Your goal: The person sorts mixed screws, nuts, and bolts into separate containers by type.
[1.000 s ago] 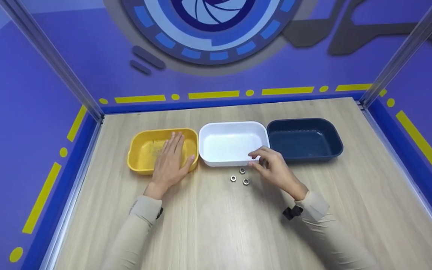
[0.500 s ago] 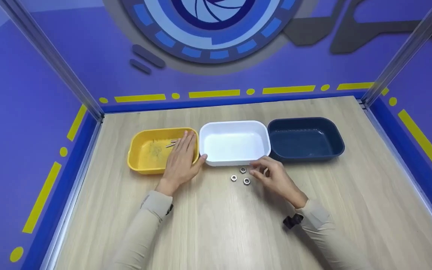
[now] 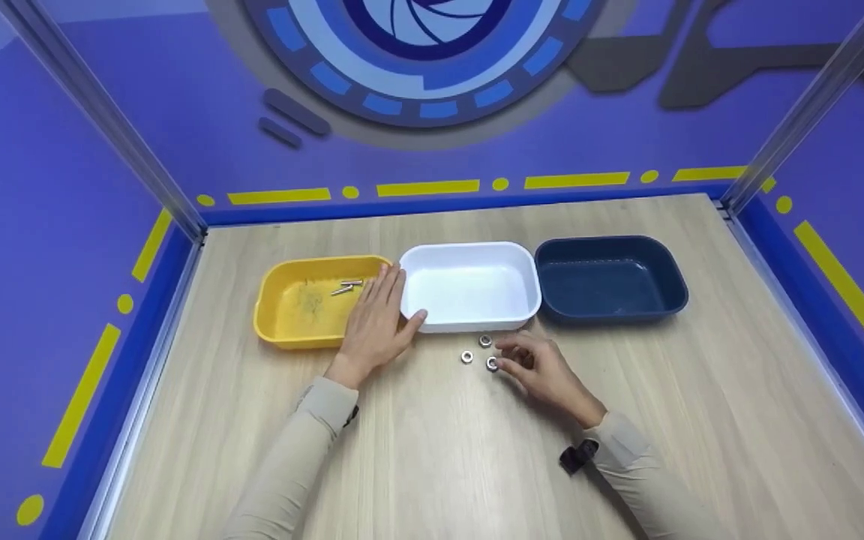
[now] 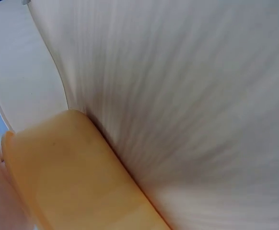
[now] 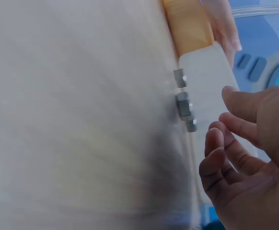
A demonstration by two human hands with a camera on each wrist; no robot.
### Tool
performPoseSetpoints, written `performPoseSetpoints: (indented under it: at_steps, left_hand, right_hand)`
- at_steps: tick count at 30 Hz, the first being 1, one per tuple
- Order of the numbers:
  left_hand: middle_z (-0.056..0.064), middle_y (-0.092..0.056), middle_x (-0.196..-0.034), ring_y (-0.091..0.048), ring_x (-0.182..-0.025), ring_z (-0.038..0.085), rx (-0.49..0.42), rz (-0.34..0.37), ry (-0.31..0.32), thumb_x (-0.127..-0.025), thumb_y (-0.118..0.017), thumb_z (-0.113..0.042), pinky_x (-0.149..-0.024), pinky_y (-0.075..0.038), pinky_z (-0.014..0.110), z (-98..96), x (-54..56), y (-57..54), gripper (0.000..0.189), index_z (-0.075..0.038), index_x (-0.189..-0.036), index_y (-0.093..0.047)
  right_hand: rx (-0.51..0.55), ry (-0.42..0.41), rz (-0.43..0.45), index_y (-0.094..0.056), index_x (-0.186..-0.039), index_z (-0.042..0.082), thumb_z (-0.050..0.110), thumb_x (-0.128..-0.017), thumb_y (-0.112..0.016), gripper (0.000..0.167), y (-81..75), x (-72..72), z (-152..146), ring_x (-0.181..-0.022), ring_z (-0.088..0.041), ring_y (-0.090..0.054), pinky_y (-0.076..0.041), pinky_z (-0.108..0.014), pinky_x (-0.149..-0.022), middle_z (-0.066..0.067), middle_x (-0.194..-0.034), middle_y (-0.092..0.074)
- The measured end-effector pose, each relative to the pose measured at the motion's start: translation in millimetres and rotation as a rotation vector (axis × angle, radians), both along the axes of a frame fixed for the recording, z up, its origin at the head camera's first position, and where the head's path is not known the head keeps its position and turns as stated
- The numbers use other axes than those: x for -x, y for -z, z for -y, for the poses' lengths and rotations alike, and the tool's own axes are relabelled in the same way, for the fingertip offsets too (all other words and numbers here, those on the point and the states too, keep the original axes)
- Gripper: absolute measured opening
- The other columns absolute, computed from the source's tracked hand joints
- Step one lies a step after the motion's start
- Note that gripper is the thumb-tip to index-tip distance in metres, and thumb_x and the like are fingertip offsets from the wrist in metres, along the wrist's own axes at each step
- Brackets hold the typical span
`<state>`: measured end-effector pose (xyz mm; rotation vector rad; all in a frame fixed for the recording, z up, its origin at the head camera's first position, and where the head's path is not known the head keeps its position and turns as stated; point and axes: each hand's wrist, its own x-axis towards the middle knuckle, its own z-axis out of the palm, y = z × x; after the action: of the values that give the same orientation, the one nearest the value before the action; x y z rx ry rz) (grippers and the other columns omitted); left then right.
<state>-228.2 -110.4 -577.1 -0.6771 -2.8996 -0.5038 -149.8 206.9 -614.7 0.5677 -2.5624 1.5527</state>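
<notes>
My left hand (image 3: 376, 322) lies with straight fingers over the meeting edges of a yellow tray (image 3: 282, 341) and a white tray (image 3: 469, 327), its thumb by the white tray's front corner. A few small metal screws (image 3: 342, 290) lie in the yellow tray. On the table just before the white tray are three steel hex nuts (image 3: 467, 357). Beside them is my right hand (image 3: 548, 375), fingers loosely bent and thumb apart from the index finger. In the right wrist view, the nearest nut (image 5: 183, 104) sits apart from the fingertips, and the hand holds nothing.
A dark blue tray (image 3: 612, 315) stands against the white tray's right side. The wooden table (image 3: 432, 457) is bounded by blue-purple printed panels (image 3: 372, 165) at the back and sides, with metal posts (image 3: 792, 105) at the corners.
My left hand has slid right from inside the yellow tray to the white tray's edge, uncovering the screws. My right hand has come down from the white tray's front rim toward the nuts.
</notes>
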Motion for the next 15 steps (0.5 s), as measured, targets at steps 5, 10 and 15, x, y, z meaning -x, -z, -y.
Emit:
performPoseSetpoints:
  at_steps: [5, 10, 15]
  left_hand:
    - [0.018, -0.021, -0.178, -0.013, -0.167, 0.033, 0.029, 0.019, -0.013, -0.111, -0.033, -0.06, -0.137, -0.017, 0.052, -5.3, 1.6, 0.9, 0.085, 0.0, -0.169, -0.022]
    - [0.019, -0.019, -0.178, -0.011, -0.167, 0.032, 0.053, 0.039, -0.036, -0.111, -0.032, -0.061, -0.137, -0.015, 0.05, -8.4, 3.3, 1.1, 0.086, 0.001, -0.169, -0.02]
    - [0.022, -0.017, -0.178, -0.011, -0.167, 0.033, 0.062, 0.045, -0.048, -0.11, -0.032, -0.062, -0.137, -0.013, 0.049, -10.5, 5.5, 0.8, 0.089, 0.003, -0.169, -0.019]
  right_hand:
    - [0.007, -0.003, 0.083, -0.078, -0.111, 0.001, 0.01, -0.091, -0.085, 0.023, 5.6, -0.8, -0.8, -0.077, -0.008, -0.061, -0.05, -0.019, -0.067, -0.007, -0.094, -0.074]
    - [-0.009, -0.006, 0.14, -0.079, -0.111, 0.001, 0.011, -0.089, -0.087, 0.025, 6.3, -0.4, -2.0, -0.077, -0.006, -0.059, -0.048, -0.016, -0.066, -0.009, -0.094, -0.073]
    - [-0.012, -0.014, 0.149, -0.081, -0.111, 0.001, 0.008, -0.087, -0.087, 0.025, 8.8, 1.3, -2.8, -0.077, -0.007, -0.057, -0.047, -0.016, -0.067, -0.011, -0.096, -0.073]
